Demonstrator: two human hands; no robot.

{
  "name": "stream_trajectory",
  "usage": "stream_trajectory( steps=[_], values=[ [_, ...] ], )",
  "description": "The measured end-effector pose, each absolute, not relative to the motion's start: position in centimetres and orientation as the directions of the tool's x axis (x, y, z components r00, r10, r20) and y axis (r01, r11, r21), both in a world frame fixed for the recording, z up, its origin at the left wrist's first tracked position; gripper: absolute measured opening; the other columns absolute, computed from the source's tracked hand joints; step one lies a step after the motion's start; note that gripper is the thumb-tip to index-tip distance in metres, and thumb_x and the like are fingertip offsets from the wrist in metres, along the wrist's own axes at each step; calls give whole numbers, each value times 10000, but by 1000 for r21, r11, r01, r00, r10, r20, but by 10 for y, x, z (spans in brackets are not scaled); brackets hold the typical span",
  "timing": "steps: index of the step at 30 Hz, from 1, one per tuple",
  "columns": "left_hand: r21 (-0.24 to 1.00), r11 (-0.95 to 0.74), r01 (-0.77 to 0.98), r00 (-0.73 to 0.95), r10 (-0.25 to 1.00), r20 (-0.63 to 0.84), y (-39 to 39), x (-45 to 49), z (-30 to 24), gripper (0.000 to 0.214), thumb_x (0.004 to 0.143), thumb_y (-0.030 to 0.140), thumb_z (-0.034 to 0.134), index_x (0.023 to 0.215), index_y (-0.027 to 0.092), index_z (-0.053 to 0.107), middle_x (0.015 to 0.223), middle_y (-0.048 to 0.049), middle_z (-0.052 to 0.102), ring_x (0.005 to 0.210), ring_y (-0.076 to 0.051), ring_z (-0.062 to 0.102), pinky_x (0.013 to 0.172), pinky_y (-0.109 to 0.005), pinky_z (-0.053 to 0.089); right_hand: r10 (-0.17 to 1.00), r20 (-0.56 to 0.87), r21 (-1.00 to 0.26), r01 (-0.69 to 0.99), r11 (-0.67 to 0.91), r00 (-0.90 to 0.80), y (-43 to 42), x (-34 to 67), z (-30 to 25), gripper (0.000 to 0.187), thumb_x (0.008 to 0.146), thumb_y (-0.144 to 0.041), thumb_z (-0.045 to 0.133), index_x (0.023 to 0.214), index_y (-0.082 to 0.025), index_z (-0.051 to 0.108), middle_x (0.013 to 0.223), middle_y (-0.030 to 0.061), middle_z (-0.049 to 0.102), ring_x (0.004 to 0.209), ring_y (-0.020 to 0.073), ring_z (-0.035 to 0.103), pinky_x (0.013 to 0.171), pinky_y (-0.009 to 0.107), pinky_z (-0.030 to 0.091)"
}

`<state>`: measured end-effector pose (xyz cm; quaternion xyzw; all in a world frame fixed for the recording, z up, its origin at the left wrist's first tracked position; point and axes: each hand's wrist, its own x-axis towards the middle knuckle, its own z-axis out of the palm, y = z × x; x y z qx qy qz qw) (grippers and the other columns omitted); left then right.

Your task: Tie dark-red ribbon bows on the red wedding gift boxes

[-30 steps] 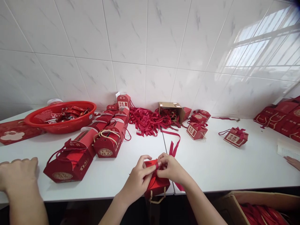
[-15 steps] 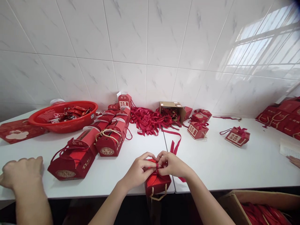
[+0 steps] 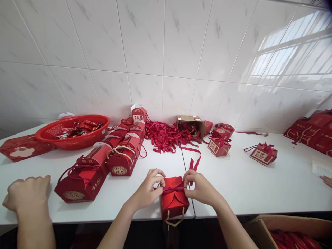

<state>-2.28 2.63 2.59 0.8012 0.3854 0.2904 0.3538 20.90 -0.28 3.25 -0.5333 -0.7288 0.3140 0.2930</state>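
A small red gift box with a beige rope handle stands at the table's front edge. Across its top lies a dark red ribbon, knotted in the middle. My left hand pinches the ribbon at the box's left side. On the right side, my right hand pinches the other part of it between thumb and finger. The fingertips partly hide the ribbon's ends.
A co-worker's fist rests at far left, another hand at far right. Several red boxes and a red basket of wrapped sweets stand left. A ribbon pile lies behind; finished-looking boxes sit right.
My hands were close together over the middle of the box, at the ribbon. Now they have moved apart to its two sides, and the knot shows between them.
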Motion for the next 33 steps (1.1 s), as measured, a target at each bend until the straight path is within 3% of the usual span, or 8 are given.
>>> stream_trajectory(
  steps=[4, 9, 14, 19, 24, 29, 31, 33],
  values=[
    [861, -357, 363, 559, 822, 106, 28, -20, 23, 240, 867, 223, 426, 708, 208, 605, 1263, -61, 551, 1226, -246, 445, 989, -434, 419, 965, 179, -737, 624, 259, -190, -6, 205, 30, 97, 669, -103, 562, 661, -200, 565, 1047, 62, 589, 1028, 220, 546, 907, 366, 409],
    [571, -548, 611, 551, 813, 190, 33, -30, 25, 332, 900, 359, 460, 650, 217, 627, 1122, -50, 589, 1239, -295, 367, 1035, -573, 280, 953, 235, -595, 748, 295, -190, -9, 203, 26, 134, 596, -82, 573, 633, -198, 518, 1171, 87, 560, 1151, 280, 473, 914, 428, 375],
    [630, -621, 466, 653, 722, 228, 32, -32, 26, 355, 899, 380, 479, 627, 199, 620, 1287, -42, 525, 1259, -276, 356, 1031, -469, 335, 951, 257, -578, 761, 294, -172, -11, 202, 23, 145, 613, -102, 568, 678, -207, 492, 1193, 86, 545, 1182, 291, 448, 920, 450, 366],
    [443, -643, 625, 552, 765, 331, 32, -31, 20, 394, 887, 353, 498, 546, 210, 637, 1013, -52, 620, 1172, -317, 383, 981, -551, 274, 946, 264, -622, 717, 315, -186, -13, 204, 19, 270, 585, -58, 533, 767, -225, 423, 1220, 93, 516, 1213, 282, 424, 940, 448, 367],
    [531, -668, 521, 578, 734, 356, 34, -38, 11, 410, 883, 370, 483, 535, 189, 603, 1081, -61, 584, 1078, -264, 435, 924, -447, 350, 949, 255, -697, 644, 315, -187, -15, 206, 18, 309, 597, -64, 535, 811, -237, 395, 1238, 93, 501, 1244, 266, 406, 971, 438, 358],
    [274, -560, 782, 392, 783, 482, 35, -34, 3, 401, 852, 392, 524, 520, 182, 604, 801, -61, 557, 896, -247, 453, 866, -495, 280, 955, 226, -746, 596, 296, -192, -17, 202, 19, 344, 577, -23, 508, 827, -235, 404, 1296, 88, 474, 1274, 253, 391, 995, 432, 346],
    [330, -530, 781, 342, 805, 485, 33, -33, -1, 383, 864, 391, 498, 560, 184, 602, 841, -65, 575, 923, -258, 465, 877, -505, 274, 959, 209, -799, 531, 281, -193, -16, 205, 15, 324, 624, -35, 518, 863, -235, 430, 1330, 88, 457, 1282, 241, 397, 1013, 429, 343],
    [504, -500, 704, 313, 856, 412, 31, -34, -6, 385, 891, 410, 441, 609, 188, 579, 900, -64, 585, 955, -258, 486, 903, -500, 296, 954, 182, -870, 413, 268, -237, -14, 209, 7, 337, 708, -106, 566, 1000, -242, 466, 1378, 94, 427, 1307, 228, 389, 1046, 426, 332]
  ],
)
